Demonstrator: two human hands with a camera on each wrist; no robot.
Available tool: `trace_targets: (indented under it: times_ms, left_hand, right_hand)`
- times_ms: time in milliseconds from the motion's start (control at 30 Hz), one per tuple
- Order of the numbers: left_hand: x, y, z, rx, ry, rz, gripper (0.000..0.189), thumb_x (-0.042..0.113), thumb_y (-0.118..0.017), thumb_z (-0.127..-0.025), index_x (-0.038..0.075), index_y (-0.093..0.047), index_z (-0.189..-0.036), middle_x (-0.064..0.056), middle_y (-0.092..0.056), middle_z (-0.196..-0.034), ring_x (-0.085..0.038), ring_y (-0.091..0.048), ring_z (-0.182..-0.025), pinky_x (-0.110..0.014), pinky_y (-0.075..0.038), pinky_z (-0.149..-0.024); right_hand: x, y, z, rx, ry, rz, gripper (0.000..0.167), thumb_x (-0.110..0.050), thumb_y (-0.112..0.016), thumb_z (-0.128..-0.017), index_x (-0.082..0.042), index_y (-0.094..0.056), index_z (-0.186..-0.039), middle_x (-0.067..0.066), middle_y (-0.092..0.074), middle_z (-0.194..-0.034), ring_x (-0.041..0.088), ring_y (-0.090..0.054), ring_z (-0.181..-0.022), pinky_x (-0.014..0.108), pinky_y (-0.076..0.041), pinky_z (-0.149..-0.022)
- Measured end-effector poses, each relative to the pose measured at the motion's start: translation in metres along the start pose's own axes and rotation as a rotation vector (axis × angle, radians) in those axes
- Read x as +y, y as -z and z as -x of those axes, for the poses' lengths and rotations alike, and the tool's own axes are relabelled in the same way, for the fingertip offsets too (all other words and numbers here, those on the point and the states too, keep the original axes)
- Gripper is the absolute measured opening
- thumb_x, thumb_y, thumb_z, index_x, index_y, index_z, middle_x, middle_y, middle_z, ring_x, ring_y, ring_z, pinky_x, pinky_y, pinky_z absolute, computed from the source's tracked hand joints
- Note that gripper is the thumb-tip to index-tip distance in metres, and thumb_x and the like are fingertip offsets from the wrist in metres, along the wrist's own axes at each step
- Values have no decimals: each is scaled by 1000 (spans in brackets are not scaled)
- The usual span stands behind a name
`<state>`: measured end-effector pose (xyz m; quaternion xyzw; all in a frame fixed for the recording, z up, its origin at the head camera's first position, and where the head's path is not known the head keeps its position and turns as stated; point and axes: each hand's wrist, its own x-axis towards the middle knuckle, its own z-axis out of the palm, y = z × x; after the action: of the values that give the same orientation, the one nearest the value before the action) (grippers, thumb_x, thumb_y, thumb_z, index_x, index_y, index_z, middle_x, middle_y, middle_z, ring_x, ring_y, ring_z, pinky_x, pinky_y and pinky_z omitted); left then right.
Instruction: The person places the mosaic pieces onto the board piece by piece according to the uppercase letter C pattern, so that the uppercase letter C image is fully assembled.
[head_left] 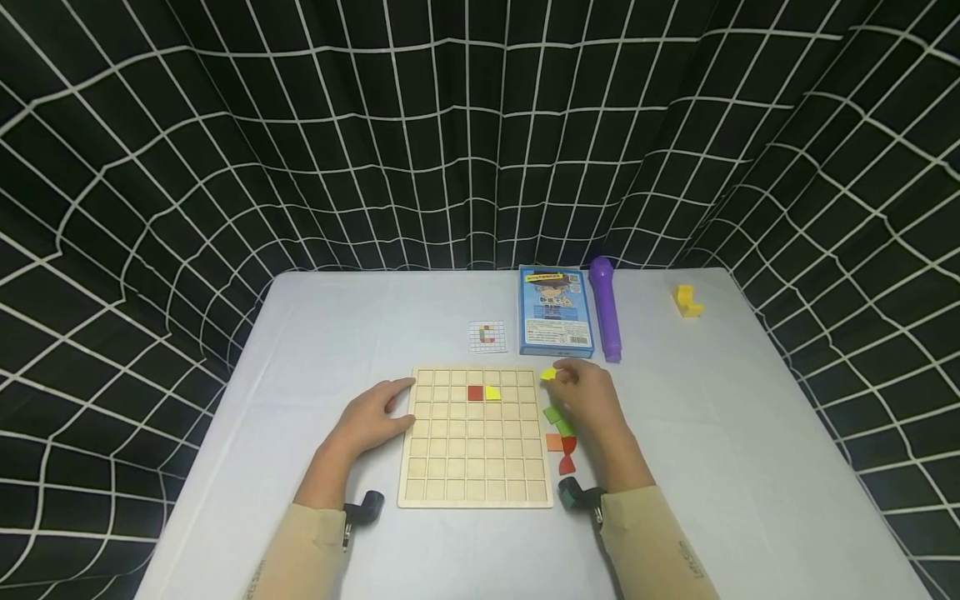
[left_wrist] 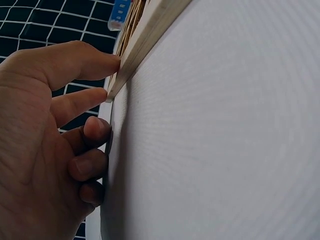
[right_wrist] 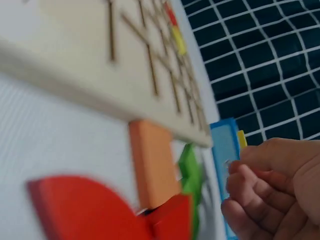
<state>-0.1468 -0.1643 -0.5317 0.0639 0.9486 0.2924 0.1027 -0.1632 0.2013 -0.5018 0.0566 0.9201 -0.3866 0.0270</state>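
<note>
A square wooden grid board [head_left: 442, 454] lies on the table, with a red square tile [head_left: 476, 392] and a yellow tile with one rounded corner [head_left: 492, 392] side by side in its second row. My left hand [head_left: 367, 419] touches the board's left edge with thumb and index fingertips; its other fingers curl loosely in the left wrist view. Off the board's upper right corner, my right hand [head_left: 588, 398] pinches another yellow tile [head_left: 549, 375] between thumb and fingers. Below that hand lie green tiles [head_left: 564, 427], an orange square tile [head_left: 554, 442] and red curved tiles [head_left: 567, 465].
Behind the board lies a small pattern card [head_left: 487, 337]. To its right are a blue box [head_left: 556, 312], a purple microphone-shaped stick [head_left: 606, 310] and a yellow block [head_left: 687, 301]. A black curtain with white grid lines [head_left: 480, 133] surrounds the white table [head_left: 337, 325].
</note>
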Motion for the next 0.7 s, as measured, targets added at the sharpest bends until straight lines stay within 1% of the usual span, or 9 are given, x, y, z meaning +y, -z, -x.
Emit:
trace_targets:
  times_ms: [67, 167, 267, 333, 500, 700]
  left_hand:
    - [0, 0, 0, 1, -2, 0, 72, 34, -78, -85, 18, -53, -151, 1, -50, -82, -16, -48, -76, -38, -40, -72]
    - [-1, -1, 0, 4, -4, 1, 72, 34, -78, -85, 18, -54, -150, 0, -49, -81, -16, -47, -74, -37, -40, -70]
    - [-1, -1, 0, 8, -9, 6, 71, 33, -78, -85, 18, -54, -150, 0, -49, -80, -16, -46, -73, -37, -39, -68]
    - [-2, -1, 0, 10, -11, 8, 71, 33, -78, -85, 18, -54, -150, 0, -49, -80, -16, -46, -72, -36, -39, -68]
    - [-2, -2, 0, 14, -7, 4, 72, 34, -79, -84, 18, -54, -150, 0, -49, -80, -16, -46, -73, -37, -39, -69]
    - [-1, -2, 0, 21, -7, 3, 72, 34, -79, -84, 18, -55, -150, 0, -49, -80, -16, -46, -73, -37, -39, -69]
  right_hand:
    - [-6, 2, 1, 1, 20, -43, 40, -21, -77, -90, -3, -70, -125, 9, -70, -101, 24, -62, -88, 41, -52, -82]
    - [-18, 4, 2, -1, 40, -77, 40, -21, -76, -89, -4, -71, -125, 8, -70, -101, 24, -62, -87, 39, -52, -80]
    - [-30, 6, 4, -17, 53, -102, 38, -20, -76, -90, -5, -71, -125, 8, -70, -102, 24, -63, -85, 37, -53, -74]
    - [-37, 5, 4, -21, 81, -99, 36, -19, -75, -91, -5, -72, -124, 7, -71, -101, 23, -63, -83, 35, -53, -71]
    - [-50, -2, 5, -23, 177, -85, 33, -17, -77, -90, -5, -74, -121, 6, -72, -99, 21, -64, -80, 35, -53, -69]
    - [-67, -14, 7, -41, 218, -67, 32, -17, -77, -89, -6, -74, -120, 3, -72, -97, 19, -62, -77, 34, -52, -65]
